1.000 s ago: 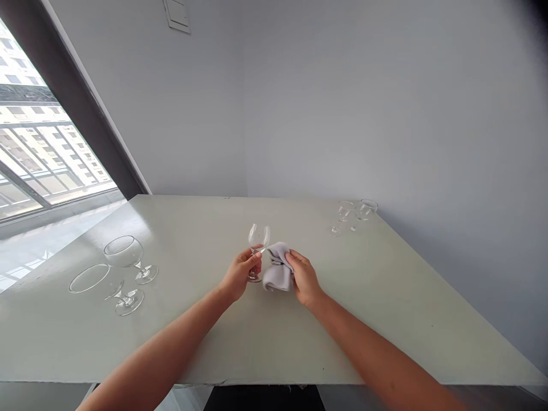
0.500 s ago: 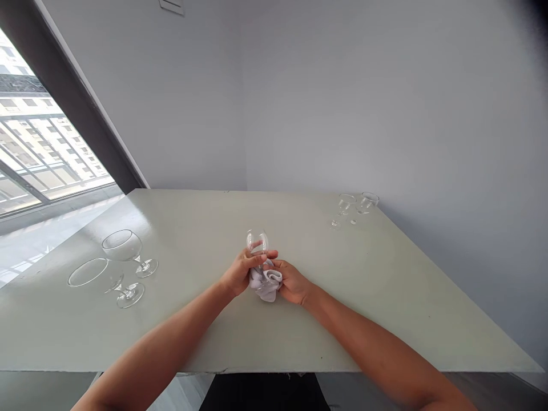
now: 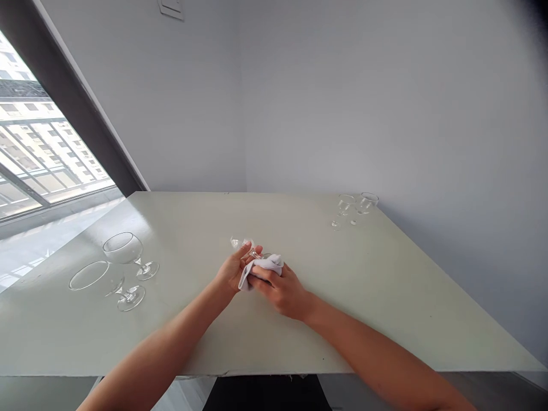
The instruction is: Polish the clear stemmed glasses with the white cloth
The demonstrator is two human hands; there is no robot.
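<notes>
A clear stemmed glass point(image 3: 242, 244) is tilted over the middle of the table, its bowl pointing to the far left. My left hand point(image 3: 233, 267) is closed around it near the bowl and stem. My right hand point(image 3: 282, 291) grips a white cloth point(image 3: 269, 263) pressed against the stem and foot end of the glass. The cloth hides part of the foot and some of my left fingers.
Two stemmed glasses, a farther one point(image 3: 123, 249) and a nearer one point(image 3: 131, 297), stand on the left of the pale table point(image 3: 372, 319). Two more glasses point(image 3: 346, 204) are at the far right corner by the wall. A window point(image 3: 47, 137) is at left.
The glass has gone from upright to tilted leftward. My right hand has turned over, bringing the cloth up from below to the foot end of the glass.
</notes>
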